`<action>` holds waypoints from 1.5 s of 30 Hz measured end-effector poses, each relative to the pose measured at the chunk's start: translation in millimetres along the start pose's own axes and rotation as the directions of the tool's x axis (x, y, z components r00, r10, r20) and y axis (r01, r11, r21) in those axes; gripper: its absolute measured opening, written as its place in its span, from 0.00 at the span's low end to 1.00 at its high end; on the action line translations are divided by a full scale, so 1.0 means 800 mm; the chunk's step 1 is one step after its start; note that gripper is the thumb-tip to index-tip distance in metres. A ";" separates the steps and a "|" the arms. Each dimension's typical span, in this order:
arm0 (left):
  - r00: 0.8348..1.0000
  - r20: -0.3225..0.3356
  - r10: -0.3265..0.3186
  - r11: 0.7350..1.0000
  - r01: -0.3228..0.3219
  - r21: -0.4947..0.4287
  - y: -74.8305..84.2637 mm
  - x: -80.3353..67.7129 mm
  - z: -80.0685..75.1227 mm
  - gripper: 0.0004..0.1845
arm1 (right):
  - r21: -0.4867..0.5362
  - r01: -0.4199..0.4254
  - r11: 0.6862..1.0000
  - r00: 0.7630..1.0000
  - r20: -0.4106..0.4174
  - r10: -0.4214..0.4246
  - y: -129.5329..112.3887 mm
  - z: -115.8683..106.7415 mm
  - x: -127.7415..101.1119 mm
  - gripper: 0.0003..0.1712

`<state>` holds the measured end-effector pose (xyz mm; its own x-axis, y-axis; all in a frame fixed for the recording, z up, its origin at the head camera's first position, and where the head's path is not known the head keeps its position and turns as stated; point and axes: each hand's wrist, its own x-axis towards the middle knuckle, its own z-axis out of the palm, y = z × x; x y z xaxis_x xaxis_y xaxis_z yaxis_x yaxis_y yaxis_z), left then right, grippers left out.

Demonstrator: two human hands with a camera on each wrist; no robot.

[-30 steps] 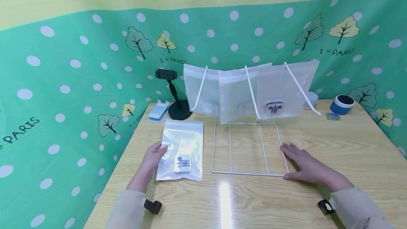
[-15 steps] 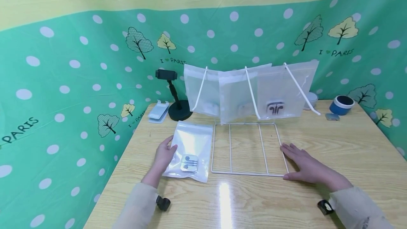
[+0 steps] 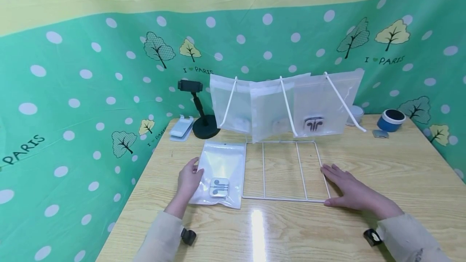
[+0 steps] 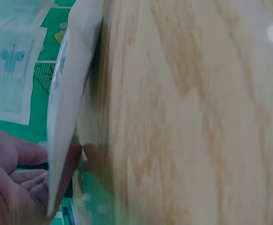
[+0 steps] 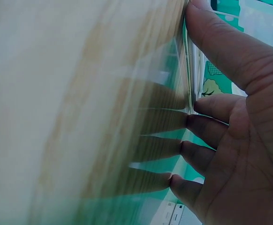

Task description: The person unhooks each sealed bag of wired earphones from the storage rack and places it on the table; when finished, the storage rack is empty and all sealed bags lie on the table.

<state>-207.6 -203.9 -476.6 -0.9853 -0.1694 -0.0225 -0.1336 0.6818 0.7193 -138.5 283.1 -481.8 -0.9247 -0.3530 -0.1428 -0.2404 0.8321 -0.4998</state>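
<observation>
My left hand (image 3: pixel 188 181) pinches the left edge of a white zip bag (image 3: pixel 223 161) with a boxed pair of earphones (image 3: pixel 219 187) inside. In the left wrist view the thumb is on the bag's face and fingers reach behind it. The bag lies beside the left side of a white wire rack (image 3: pixel 285 199). My right hand (image 3: pixel 347 189) rests at the rack's right side, fingers extended and tips on the tabletop. Several similar bags hang from the rack's upper prongs; the right one (image 3: pixel 327 102) shows dark earphones, while contents of the others are blurred.
A black phone stand (image 3: pixel 205 126) and a pale blue folding holder (image 3: pixel 181 127) stand at the back left. Behind the rack on the right are a white cup (image 3: pixel 356 114), a blue jar (image 3: pixel 391 120) and a small grey item (image 3: pixel 380 134). A patterned curtain closes off the back.
My left hand has slid the zip bag to the right, up to the rack's left side, and its tilt has altered slightly. The right hand has stayed in place.
</observation>
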 end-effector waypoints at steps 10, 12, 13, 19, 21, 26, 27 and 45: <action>0.998 -0.022 0.060 0.994 -0.058 0.094 0.014 0.008 -0.020 0.22 | 0.004 0.004 1.000 1.000 -0.005 -0.004 0.000 -0.002 -0.001 0.62; 0.996 -0.004 0.092 0.995 -0.092 0.049 0.020 0.013 -0.023 0.23 | 0.007 0.002 1.000 1.000 -0.004 -0.002 -0.001 -0.002 -0.001 0.62; 0.994 0.004 0.108 0.994 -0.108 0.028 0.024 0.016 -0.024 0.24 | 0.010 0.001 1.000 1.000 -0.004 -0.001 -0.001 -0.002 -0.001 0.62; 0.989 0.046 0.140 0.977 -0.131 -0.167 0.049 0.038 -0.026 0.27 | 0.027 0.005 1.000 1.000 -0.005 -0.005 -0.003 -0.001 -0.002 0.62; 0.987 0.055 0.151 0.962 -0.134 -0.238 0.059 0.046 -0.025 0.28 | 0.028 0.006 1.000 1.000 -0.006 -0.005 -0.003 -0.001 -0.003 0.62; 0.975 0.062 0.212 0.918 -0.177 -0.354 0.079 0.069 -0.016 0.30 | 0.029 0.008 1.000 1.000 -0.011 -0.008 -0.004 -0.001 -0.003 0.62; 0.973 0.061 0.223 0.907 -0.184 -0.378 0.083 0.073 -0.014 0.30 | 0.033 0.005 0.999 1.000 -0.010 -0.004 -0.005 -0.001 -0.003 0.62; 0.972 0.017 0.235 0.856 -0.199 -0.477 0.136 0.107 -0.002 0.35 | 0.040 0.009 0.999 1.000 -0.014 -0.009 -0.001 0.003 -0.003 0.61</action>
<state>-306.4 -145.3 -398.7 -0.9908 0.0075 0.1354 0.1321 0.2775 0.9516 -135.2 282.5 -483.3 -0.9265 -0.3544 -0.1264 -0.2372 0.8110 -0.5348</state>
